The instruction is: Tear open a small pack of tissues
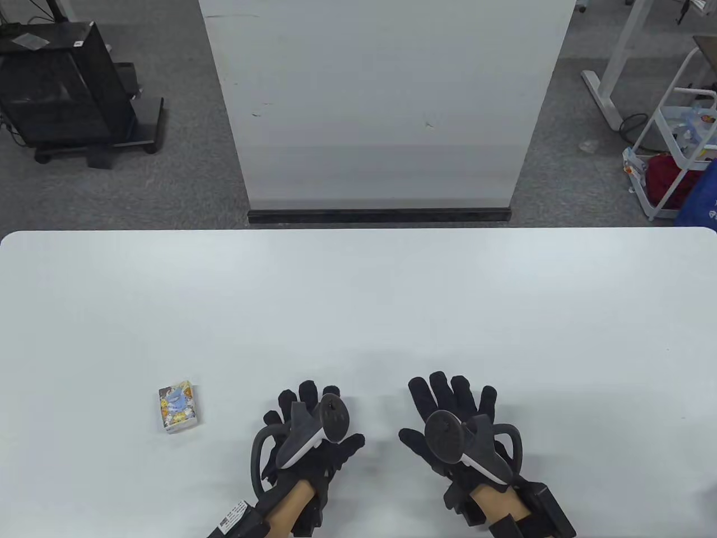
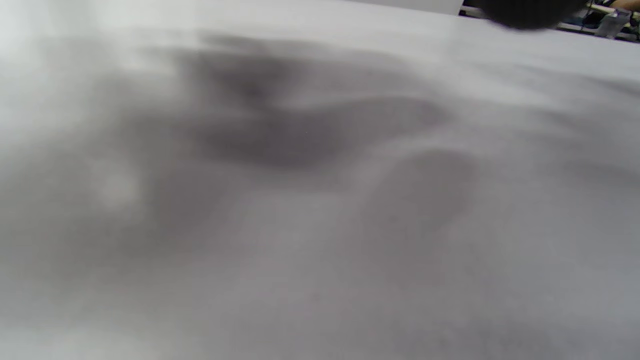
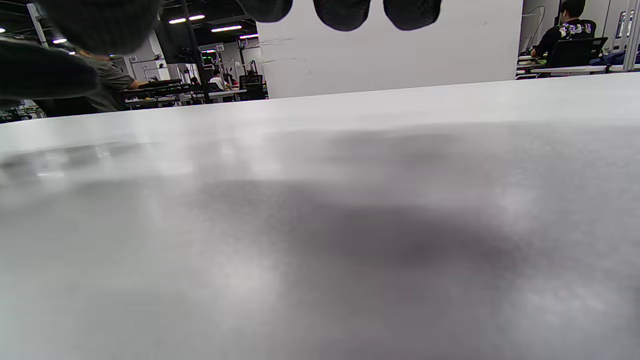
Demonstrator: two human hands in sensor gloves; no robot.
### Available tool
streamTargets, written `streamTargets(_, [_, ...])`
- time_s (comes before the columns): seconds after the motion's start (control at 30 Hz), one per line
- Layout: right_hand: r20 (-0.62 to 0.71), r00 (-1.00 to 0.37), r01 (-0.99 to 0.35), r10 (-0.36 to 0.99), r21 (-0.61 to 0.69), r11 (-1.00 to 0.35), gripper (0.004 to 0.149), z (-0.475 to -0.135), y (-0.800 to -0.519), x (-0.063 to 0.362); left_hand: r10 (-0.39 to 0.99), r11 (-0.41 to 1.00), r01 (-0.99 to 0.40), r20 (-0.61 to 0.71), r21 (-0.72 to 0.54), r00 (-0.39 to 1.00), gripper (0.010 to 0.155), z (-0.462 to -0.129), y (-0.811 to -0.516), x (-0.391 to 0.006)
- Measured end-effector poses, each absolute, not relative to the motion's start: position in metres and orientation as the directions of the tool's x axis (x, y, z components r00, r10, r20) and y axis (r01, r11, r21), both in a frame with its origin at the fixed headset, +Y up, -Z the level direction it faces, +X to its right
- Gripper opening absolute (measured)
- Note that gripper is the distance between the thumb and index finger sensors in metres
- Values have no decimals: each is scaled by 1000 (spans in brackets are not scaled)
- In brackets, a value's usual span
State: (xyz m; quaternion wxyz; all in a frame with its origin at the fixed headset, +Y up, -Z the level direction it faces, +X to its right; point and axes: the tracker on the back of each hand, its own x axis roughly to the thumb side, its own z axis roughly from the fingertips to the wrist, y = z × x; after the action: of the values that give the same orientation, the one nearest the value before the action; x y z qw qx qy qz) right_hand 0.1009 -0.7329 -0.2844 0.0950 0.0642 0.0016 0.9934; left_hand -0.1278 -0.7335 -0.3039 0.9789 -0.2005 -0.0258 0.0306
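Observation:
A small tissue pack point(image 1: 178, 407) with a colourful cartoon print lies on the white table point(image 1: 358, 291) near the front left. My left hand point(image 1: 305, 414) rests palm down on the table to the right of the pack, fingers spread, holding nothing. My right hand point(image 1: 454, 403) lies palm down further right, fingers spread and empty. In the right wrist view the gloved fingertips point(image 3: 342, 12) hang in at the top edge over bare table. The left wrist view shows only blurred table surface and one dark fingertip point(image 2: 525, 15) at the top edge.
A white panel point(image 1: 386, 101) stands on the floor beyond the table's far edge. A black cabinet point(image 1: 67, 89) is at the far left and a white cart point(image 1: 680, 157) at the far right, both off the table.

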Motion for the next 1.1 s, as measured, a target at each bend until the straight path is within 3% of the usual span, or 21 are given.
streamTargets(0.3, [129,-971,-202,201,11,-979,88,-283,-729,100,98,943,-98,-18,-317,995,88,-311,-721,-140])
streamTargets(0.53, [119,-976,-185,183,-4,-983,88,-282,-728,101,107,985,-136,-238,-110,965,101,-319,-700,-192])
streamTargets(0.63, [117,-975,-191,189,-11,-982,88,-281,-727,101,176,979,-199,-344,-33,922,101,-324,-694,-220])
streamTargets(0.77, [120,-976,-182,180,-5,-983,88,-281,-728,100,189,981,-187,-476,53,859,97,-325,-687,-250])
streamTargets(0.97, [125,-975,-182,181,6,-983,88,-282,-729,99,179,980,-189,-642,54,745,96,-327,-696,-286])
streamTargets(1.1, [127,-977,-174,173,7,-985,88,-281,-729,98,145,974,-226,-693,-26,706,95,-334,-710,-299])
